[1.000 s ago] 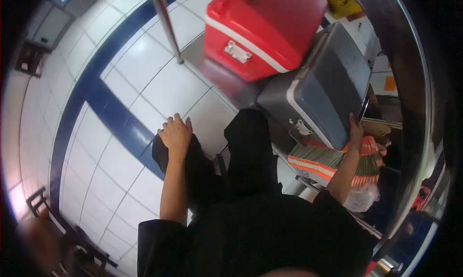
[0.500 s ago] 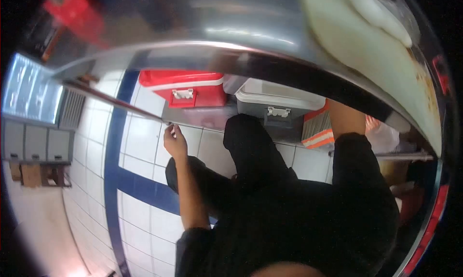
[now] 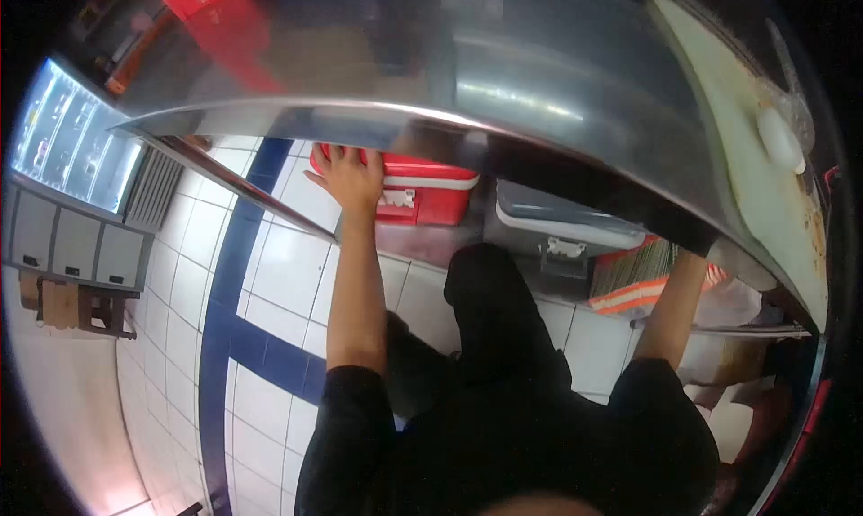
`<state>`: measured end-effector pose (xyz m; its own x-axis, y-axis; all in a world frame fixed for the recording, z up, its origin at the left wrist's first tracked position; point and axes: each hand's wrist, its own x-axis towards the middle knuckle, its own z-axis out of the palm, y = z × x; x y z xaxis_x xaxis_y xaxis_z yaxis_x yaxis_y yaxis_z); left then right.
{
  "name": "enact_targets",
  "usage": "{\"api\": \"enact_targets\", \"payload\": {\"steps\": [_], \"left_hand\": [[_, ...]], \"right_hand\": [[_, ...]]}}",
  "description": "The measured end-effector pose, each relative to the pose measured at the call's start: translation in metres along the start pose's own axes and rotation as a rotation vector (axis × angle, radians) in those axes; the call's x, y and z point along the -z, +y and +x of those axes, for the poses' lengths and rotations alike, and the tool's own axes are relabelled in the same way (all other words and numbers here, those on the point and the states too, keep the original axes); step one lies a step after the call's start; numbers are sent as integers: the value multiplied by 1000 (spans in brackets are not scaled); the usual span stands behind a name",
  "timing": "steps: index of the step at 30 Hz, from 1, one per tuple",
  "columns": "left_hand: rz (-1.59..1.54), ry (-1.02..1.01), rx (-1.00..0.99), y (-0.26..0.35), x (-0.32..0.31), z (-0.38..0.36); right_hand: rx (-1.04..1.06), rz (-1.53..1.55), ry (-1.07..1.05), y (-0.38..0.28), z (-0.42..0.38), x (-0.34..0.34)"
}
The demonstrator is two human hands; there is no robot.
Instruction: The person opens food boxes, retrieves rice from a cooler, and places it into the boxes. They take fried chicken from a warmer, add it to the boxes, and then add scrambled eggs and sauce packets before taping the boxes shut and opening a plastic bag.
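My left hand (image 3: 353, 182) lies with spread fingers on the lid of a red cooler box (image 3: 440, 204) under the steel counter. The cooler has a white band below its lid and a white latch on its front. My right forearm (image 3: 672, 309) reaches under the counter edge, and the hand itself is hidden there. Close to that forearm are a stack of papers or packets with an orange-and-white striped edge (image 3: 620, 278) and a clear plastic bag (image 3: 733, 300). A grey cooler box (image 3: 566, 237) with a white rim and latch stands between my arms.
Above the coolers runs the shiny steel counter (image 3: 378, 57), its front edge crossing over my hands. A pale board (image 3: 764, 192) lies on it at right, with a white object (image 3: 780, 141). A metal bar (image 3: 238, 183) slants at left. Farther left is a lit display fridge (image 3: 72, 134).
My left hand has gone from above the floor tiles up and forward onto the red cooler's lid. The view has shifted slightly. My right arm still reaches under the counter.
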<state>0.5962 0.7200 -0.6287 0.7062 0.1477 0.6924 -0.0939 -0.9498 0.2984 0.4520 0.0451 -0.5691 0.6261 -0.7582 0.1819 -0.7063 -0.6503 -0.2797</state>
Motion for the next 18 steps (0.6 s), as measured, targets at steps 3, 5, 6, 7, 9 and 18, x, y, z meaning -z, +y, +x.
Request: {"api": "enact_targets", "payload": {"steps": [3,5,6,7,9,18], "left_hand": [[-176,39,-9,-11,4,12],[-96,-98,-114,-31,2,21],[-97,-100,-115,-35,1,22],[-79,-101,-100,-40,1,25],[-52,-99,-91,-50,5,37],[166,-108,-94,-32,23,34]], "right_hand": [[-19,-24,-10,6,-17,-11],[-16,-35,-13,7,-29,-18],[-10,-42,-20,9,-35,-21],[-4,-48,-33,10,-41,-27],[28,-51,-61,5,-55,-36],[700,133,-263,-181,-152,-79]]}}
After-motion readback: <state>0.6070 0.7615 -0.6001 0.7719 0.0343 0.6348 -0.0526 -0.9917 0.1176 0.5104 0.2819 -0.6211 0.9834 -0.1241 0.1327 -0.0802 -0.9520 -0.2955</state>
